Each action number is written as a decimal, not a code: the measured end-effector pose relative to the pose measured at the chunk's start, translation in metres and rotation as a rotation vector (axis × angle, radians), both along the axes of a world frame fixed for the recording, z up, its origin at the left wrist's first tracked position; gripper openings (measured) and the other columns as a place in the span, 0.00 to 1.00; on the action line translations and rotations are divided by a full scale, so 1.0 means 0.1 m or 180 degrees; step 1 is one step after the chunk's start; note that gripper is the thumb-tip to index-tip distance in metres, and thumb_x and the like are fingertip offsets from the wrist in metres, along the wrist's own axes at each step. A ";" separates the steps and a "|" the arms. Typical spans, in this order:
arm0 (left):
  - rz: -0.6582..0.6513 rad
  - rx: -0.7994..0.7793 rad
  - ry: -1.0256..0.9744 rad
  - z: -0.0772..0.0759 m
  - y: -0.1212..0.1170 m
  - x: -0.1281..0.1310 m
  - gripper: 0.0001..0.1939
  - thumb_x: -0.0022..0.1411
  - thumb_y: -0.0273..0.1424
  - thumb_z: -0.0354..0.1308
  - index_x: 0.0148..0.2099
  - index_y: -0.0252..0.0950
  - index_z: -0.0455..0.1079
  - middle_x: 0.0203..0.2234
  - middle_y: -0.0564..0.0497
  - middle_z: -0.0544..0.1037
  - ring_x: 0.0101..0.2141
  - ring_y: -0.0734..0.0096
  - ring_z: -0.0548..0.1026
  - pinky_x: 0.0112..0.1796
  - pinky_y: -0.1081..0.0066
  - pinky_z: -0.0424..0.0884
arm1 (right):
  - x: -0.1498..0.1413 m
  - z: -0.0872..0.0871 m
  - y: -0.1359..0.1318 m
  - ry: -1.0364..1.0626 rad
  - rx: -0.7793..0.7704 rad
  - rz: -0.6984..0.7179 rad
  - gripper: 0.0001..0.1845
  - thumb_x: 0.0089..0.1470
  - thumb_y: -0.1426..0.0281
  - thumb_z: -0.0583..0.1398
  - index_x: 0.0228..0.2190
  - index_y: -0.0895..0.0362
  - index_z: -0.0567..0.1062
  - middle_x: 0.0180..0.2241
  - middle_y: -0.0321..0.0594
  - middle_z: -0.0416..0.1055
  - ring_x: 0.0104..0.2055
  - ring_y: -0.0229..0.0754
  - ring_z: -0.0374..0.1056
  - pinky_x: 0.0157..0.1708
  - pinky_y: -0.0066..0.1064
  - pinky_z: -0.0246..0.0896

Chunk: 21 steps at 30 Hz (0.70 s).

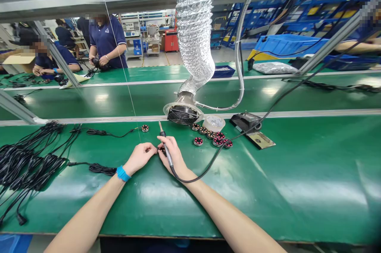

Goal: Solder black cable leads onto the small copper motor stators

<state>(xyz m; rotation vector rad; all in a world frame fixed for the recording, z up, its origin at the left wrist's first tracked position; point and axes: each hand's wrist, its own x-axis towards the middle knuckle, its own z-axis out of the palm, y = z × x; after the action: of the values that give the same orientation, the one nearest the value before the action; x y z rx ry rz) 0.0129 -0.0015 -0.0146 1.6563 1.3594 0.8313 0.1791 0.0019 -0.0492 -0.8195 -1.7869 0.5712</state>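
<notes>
My right hand (175, 157) holds a soldering iron (167, 153), its tip pointing up and away from me. The fingers of that hand also rest at a small round motor stator (161, 150), mostly hidden by them. My left hand (139, 157), with a blue band on its wrist, is closed in a pinch just left of that stator; what it grips is too small to make out. A thin pale wire (126, 82) hangs from above and runs down behind my left hand. Farther back lies another stator (145, 128), with a black cable (99, 132) at its left.
Many bundled black cables (32, 161) cover the bench's left. Several stators (218, 138) lie beside a tape roll (214, 122), under a fume duct (196, 26) with a fan (183, 114). A soldering iron stand (247, 122) is at right; the iron's cord (214, 157) crosses my right forearm. Co-workers sit and stand beyond.
</notes>
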 end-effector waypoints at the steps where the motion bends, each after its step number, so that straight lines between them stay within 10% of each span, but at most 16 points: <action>1: -0.0024 -0.0120 -0.0042 0.01 0.00 0.01 0.13 0.57 0.38 0.55 0.27 0.34 0.70 0.20 0.55 0.71 0.23 0.75 0.67 0.26 0.74 0.61 | 0.00 0.00 -0.01 -0.0052 0.0046 0.0026 0.30 0.55 0.82 0.54 0.56 0.49 0.64 0.45 0.41 0.60 0.39 0.36 0.71 0.45 0.33 0.70; 6: -0.0021 -0.1105 -0.0853 0.04 0.02 0.04 0.13 0.55 0.39 0.58 0.27 0.33 0.69 0.17 0.56 0.68 0.14 0.81 0.61 0.16 0.76 0.54 | -0.04 -0.02 -0.06 0.0008 -0.0024 -0.0077 0.26 0.56 0.82 0.53 0.53 0.51 0.67 0.44 0.41 0.63 0.37 0.36 0.73 0.43 0.30 0.71; 12: 0.0513 -0.0851 -0.1830 -0.02 0.05 0.08 0.17 0.51 0.42 0.66 0.30 0.31 0.72 0.20 0.54 0.71 0.17 0.81 0.65 0.20 0.77 0.61 | -0.18 0.03 -0.14 0.0308 -0.0174 -0.0345 0.28 0.48 0.84 0.55 0.50 0.53 0.69 0.42 0.41 0.67 0.44 0.41 0.71 0.49 0.36 0.70; 21: 0.1042 -0.0161 -0.0579 0.04 0.11 -0.12 0.34 0.58 0.59 0.51 0.34 0.30 0.74 0.23 0.51 0.71 0.20 0.77 0.64 0.21 0.74 0.60 | 0.00 0.10 -0.06 0.0174 0.0046 -0.0348 0.29 0.52 0.84 0.52 0.54 0.53 0.66 0.46 0.44 0.66 0.46 0.41 0.71 0.51 0.36 0.68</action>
<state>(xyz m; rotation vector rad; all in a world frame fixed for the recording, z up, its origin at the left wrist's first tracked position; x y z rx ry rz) 0.0009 0.0092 -0.0109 1.3019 1.5293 1.0977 0.1791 -0.0036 -0.0395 -0.8778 -1.6836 0.5040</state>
